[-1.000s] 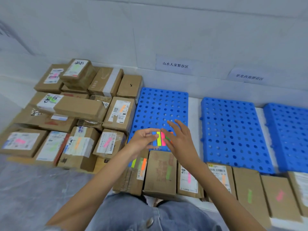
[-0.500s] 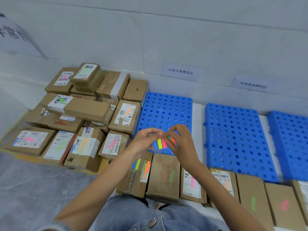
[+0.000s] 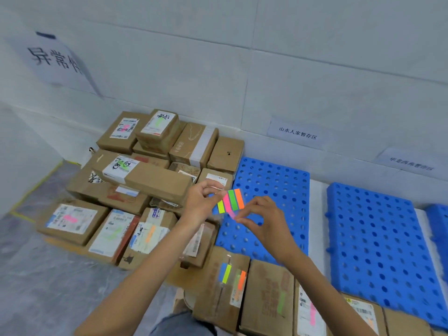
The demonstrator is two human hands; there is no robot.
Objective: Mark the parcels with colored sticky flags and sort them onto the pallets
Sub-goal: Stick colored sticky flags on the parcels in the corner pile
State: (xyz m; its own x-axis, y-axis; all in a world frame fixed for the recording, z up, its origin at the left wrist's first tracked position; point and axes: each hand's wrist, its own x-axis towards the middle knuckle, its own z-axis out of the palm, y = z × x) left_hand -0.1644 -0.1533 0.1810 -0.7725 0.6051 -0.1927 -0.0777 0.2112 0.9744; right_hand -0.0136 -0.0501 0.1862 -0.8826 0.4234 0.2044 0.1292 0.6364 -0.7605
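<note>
My left hand (image 3: pixel 202 206) pinches a pad of sticky flags (image 3: pixel 230 201) with blue, yellow, pink, green and orange strips, held up over the left blue pallet (image 3: pixel 271 180). My right hand (image 3: pixel 263 220) pinches the lower end of a pink flag at the pad's bottom edge. Several brown cardboard parcels (image 3: pixel 150 180) with flags on their labels are stacked at the left. A row of flagged parcels (image 3: pixel 269 297) lies along the bottom; one of them carries a second flag pad (image 3: pixel 230 275).
A second blue pallet (image 3: pixel 378 241) lies to the right, and the edge of a third (image 3: pixel 438 226) shows at the far right. Paper signs (image 3: pixel 297 133) hang on the white wall. Grey plastic sheeting (image 3: pixel 48 275) covers the floor at the left.
The camera tilted up and left, showing a large sign on the left wall. Both hands rose with the flag pad, and my right fingers moved from its top to its lower edge.
</note>
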